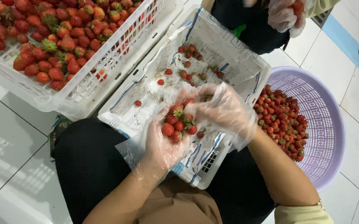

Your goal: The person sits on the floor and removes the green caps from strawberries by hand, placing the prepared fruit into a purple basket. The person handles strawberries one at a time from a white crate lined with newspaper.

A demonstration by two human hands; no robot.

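Over paper-lined crate (237, 54), gloved hands (196, 120) cupping strawberries (178, 123); lilac basket (333, 124) alongside.

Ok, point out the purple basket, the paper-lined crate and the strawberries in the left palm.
purple basket (331, 137): head view, bare mesh wall.
paper-lined crate (223, 39): head view, bare paper lining.
strawberries (175, 124): head view, middle of the cupped handful.

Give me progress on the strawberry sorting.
Done: purple basket holds a pile of strawberries. In hand: left hand cups a handful, right hand picks at it. Left: a few in the paper-lined crate, and the full crate beside it.
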